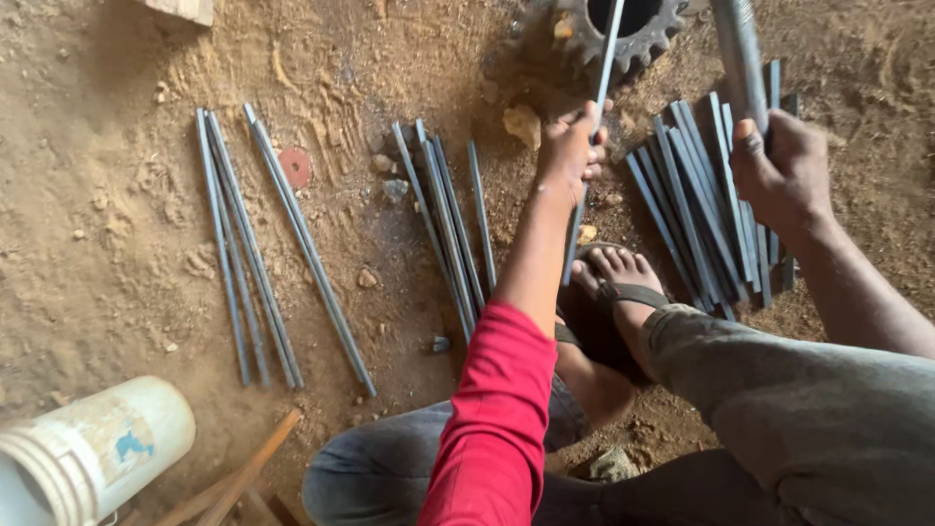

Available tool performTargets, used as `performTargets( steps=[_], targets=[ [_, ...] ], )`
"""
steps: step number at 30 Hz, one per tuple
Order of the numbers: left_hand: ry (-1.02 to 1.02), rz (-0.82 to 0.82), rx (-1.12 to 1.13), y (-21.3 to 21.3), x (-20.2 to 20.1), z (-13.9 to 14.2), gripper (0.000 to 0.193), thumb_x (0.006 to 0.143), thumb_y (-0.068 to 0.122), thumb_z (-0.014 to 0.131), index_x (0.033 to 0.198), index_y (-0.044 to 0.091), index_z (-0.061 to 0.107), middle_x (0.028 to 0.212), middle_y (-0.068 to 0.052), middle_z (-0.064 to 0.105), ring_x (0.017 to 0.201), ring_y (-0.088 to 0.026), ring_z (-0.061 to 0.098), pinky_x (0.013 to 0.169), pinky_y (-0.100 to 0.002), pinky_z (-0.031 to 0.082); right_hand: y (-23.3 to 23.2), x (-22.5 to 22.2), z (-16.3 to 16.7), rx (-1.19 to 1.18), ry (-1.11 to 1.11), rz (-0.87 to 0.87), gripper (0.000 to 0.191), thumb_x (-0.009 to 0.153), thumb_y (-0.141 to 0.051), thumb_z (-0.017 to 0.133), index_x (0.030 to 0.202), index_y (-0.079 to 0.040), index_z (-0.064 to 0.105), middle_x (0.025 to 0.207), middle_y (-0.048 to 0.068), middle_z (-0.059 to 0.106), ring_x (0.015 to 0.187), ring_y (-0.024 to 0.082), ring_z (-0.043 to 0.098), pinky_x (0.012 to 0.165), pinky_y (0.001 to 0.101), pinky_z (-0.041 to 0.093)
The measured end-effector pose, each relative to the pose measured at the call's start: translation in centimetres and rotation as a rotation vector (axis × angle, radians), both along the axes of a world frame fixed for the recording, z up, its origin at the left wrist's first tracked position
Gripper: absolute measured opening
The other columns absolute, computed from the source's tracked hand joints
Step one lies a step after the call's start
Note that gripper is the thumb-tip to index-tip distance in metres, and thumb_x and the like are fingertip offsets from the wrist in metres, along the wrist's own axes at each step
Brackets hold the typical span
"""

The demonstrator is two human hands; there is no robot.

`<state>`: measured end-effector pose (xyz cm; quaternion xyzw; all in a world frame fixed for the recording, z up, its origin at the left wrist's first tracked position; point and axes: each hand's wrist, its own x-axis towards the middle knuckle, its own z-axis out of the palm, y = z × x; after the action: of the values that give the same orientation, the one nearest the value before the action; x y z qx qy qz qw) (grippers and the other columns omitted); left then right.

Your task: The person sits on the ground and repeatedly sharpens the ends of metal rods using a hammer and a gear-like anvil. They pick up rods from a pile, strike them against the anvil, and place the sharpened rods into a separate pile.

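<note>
Left hand point(573, 146): fingers clamped around a thin grey metal rod point(596, 107), which runs steeply from the toothed gear down past the hand toward the sandalled foot point(623, 278). Arm in a red sleeve point(492, 419).

Right hand point(784, 175): closed around the lower end of a thick grey metal bar point(738, 58), held upright and leaving the frame at the top edge; the hand sits over the right-hand pile.

Rod pile, right point(691, 205): many flat grey rods fanned on the dirt floor point(107, 214), just beside the foot.

Rod group, centre point(443, 214): several rods lying roughly parallel, left of the red-sleeved arm.

Rod group, left point(239, 253): a few long rods, well apart from the others; one further pair angled just to their right.

Toothed gear point(633, 29): dark, rusty, at the top edge, partly cut off.

White plastic bucket point(93, 453): lower left corner, lying on its side.

Rust-red disc point(295, 168): small, on the dirt between the left and centre groups.
</note>
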<state>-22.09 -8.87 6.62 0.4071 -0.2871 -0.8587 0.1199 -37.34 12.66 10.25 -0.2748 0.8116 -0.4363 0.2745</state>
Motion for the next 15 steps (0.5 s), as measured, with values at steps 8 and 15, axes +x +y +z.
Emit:
performTargets(
  steps=[8,15],
  targets=[
    [-0.059,0.006,0.026,-2.0,-1.9,-2.3,0.025,0.102,0.03,0.064,0.1,0.007,0.072,0.067,0.001,0.056,0.042,-0.004,0.039,0.032,-0.021,0.027,-1.7,-2.2,0.2,-0.23,0.395,0.175,0.05,0.128,-0.029,0.045,0.085,-0.005,0.055,0.069,0.004,0.058,0.055,0.01,0.06,0.045,0.0266,0.046],
    [-0.259,-0.089,-0.208,0.3,0.9,-0.1,0.032,0.104,0.033,0.056,0.096,0.006,0.071,0.065,0.001,0.056,0.041,-0.005,0.04,0.031,-0.02,0.032,-2.7,-3.3,-0.1,0.077,0.264,0.114,0.042,0.121,-0.035,0.054,0.092,-0.005,0.058,0.066,0.004,0.054,0.047,0.012,0.045,0.034,0.0326,0.038]
  ],
)
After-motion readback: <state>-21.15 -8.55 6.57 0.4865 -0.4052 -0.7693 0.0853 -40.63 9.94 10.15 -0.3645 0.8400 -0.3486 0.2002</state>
